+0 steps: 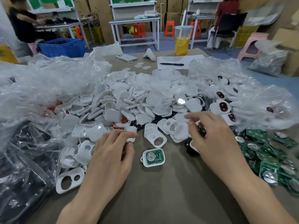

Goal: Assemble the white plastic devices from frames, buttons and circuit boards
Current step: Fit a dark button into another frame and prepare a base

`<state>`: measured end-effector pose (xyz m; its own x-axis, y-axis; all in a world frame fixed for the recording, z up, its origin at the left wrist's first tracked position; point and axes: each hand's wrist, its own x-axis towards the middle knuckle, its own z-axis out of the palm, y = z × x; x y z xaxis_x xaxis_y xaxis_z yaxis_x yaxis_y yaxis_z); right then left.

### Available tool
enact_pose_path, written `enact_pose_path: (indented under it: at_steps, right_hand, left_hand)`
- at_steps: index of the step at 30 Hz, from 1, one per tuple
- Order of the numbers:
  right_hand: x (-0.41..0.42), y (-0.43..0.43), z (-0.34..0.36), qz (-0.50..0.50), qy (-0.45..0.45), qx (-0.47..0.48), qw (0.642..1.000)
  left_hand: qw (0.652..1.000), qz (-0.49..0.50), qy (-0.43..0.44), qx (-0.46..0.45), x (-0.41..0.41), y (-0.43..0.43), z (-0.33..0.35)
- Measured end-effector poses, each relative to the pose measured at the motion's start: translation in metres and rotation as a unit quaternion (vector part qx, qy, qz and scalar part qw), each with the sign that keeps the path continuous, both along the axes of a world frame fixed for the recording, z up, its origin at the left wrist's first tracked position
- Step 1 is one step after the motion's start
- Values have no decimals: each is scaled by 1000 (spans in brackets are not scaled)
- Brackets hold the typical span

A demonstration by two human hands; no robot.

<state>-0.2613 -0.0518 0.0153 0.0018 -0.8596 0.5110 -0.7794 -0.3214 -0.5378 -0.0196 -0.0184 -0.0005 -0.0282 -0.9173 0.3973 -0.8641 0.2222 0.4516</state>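
Note:
My left hand (113, 152) pinches a small white frame (131, 135) between thumb and index finger at the near edge of the pile. My right hand (212, 139) hovers with curled fingers over loose black buttons (191, 151) and seems to pinch a black button (202, 131). Between my hands a white frame with a green circuit board (152, 157) seated in it lies on the table. Empty two-hole frames (155, 137) lie just beyond it. Green circuit boards (267, 157) are heaped at the right.
A large pile of white covers (129, 97) fills the middle of the table. Finished devices with red-ringed buttons (223, 105) lie at the right among clear plastic bags (267, 104). A drink cup (182, 41), a phone (126, 57) and a pen on paper (171, 64) stand at the far edge. More bags (40, 88) lie at the left.

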Motion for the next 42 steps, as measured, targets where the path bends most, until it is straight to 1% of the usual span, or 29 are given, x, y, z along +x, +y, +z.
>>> enact_pose_path:
  at_steps: [3, 6, 9, 11, 16, 20, 25, 28, 34, 38, 42]
  right_hand:
    - [-6, -1, 0, -39, -1, 32, 999]
    - [-7, 0, 0, -47, 16, 85, 995]
    - [-5, 0, -2, -38, 73, 140, 987]
    - [-5, -1, -4, -36, 100, 156, 982]
    - [-6, -2, -6, -26, 86, 143, 986]
    - [-5, -3, -6, -14, 62, 114, 991]
    - [-6, -3, -4, -15, 22, 86, 996]
    - [-6, -3, -4, -20, 16, 84, 996]
    - [-6, -2, -2, -32, -8, 73, 997]
    - [-5, -2, -1, -30, -2, 75, 997]
    - [-3, -2, -1, -26, 2, 78, 997]
  left_hand:
    - [1000, 0, -7, 9, 0, 0, 0]
    - [1000, -1, -10, 14, 0, 0, 0]
    - [1000, 1, -13, 17, 0, -1, 0]
    - [1000, 5, -16, 17, 0, -1, 0]
    - [1000, 5, -7, 3, 1, -2, -2]
    - [1000, 7, 0, -4, 1, -2, -3]
    - [999, 40, 3, -27, 1, -6, -2]
    - [997, 65, -16, -27, 1, -11, 1]
    - [988, 126, -92, 8, -7, -26, 12]
    - [986, 131, -107, 2, -7, -29, 10]
    - [985, 137, -103, 10, -6, -31, 9]
